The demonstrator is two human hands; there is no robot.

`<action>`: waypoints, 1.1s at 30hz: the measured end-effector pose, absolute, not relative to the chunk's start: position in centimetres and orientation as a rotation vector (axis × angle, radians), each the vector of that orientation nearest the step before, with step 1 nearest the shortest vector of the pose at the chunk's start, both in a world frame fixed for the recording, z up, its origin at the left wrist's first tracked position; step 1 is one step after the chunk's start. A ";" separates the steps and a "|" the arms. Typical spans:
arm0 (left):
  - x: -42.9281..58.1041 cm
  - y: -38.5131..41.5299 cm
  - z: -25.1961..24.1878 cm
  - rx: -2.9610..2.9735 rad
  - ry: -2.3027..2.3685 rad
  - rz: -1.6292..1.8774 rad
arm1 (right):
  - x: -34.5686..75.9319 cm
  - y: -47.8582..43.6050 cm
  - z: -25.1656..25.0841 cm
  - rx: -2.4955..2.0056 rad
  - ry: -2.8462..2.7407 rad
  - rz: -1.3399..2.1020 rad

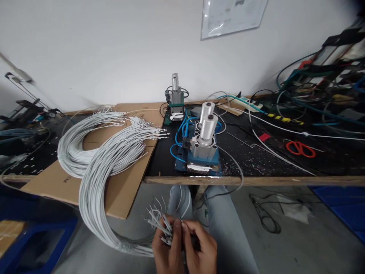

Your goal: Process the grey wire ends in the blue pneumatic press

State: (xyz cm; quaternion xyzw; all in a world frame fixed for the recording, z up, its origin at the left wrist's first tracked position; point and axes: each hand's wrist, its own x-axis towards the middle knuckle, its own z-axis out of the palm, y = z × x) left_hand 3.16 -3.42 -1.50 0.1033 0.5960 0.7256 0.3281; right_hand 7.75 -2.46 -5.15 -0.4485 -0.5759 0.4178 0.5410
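Two bare hands are positioned together below the front edge of the bench (273, 180), in front of the person's legs (228, 224). The left hand (167, 247) is closed around the end portion of a white cable bundle (95, 205); the terminated ends fan out above its fingers. The right hand (201, 243) is set against the left, thumb and index finger drawn together next to the left thumb. It appears to pinch a single white wire (188, 206), although the fingers cover the contact point.

From the left hand, the cable bundle runs leftward, then curves up onto a cardboard sheet (122, 201), its far ends pointing right. A second cable bundle (67, 150) lies curved on the same sheet, partly beneath the first.

Right of the cardboard stands a front pneumatic fixture (203, 150) on a blue base, with blue air tubes (177, 137) at its left. A rear fixture (176, 99) stands behind it. Orange-handled scissors (293, 153) lie farther right.
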 end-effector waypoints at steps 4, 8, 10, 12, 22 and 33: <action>3.3 -3.2 -1.1 0.258 1.532 1.898 | 7.8 -2.4 -5.3 -1.065 -1.375 0.981; 2.8 -3.3 -0.9 0.312 1.551 1.844 | 8.1 -2.1 -5.5 -1.040 -1.410 0.982; 2.5 -3.5 -1.2 0.307 1.582 1.808 | 8.4 -1.9 -5.5 -0.991 -1.458 0.967; 2.4 -3.6 -1.5 0.288 1.613 1.771 | 8.6 -1.7 -5.4 -0.945 -1.497 0.960; 2.0 -3.3 -0.6 0.343 1.643 1.725 | 8.7 -1.5 -4.8 -0.935 -1.511 0.889; 2.7 -3.5 -2.1 0.315 1.628 1.821 | 8.8 -1.8 -5.6 -0.940 -1.530 0.861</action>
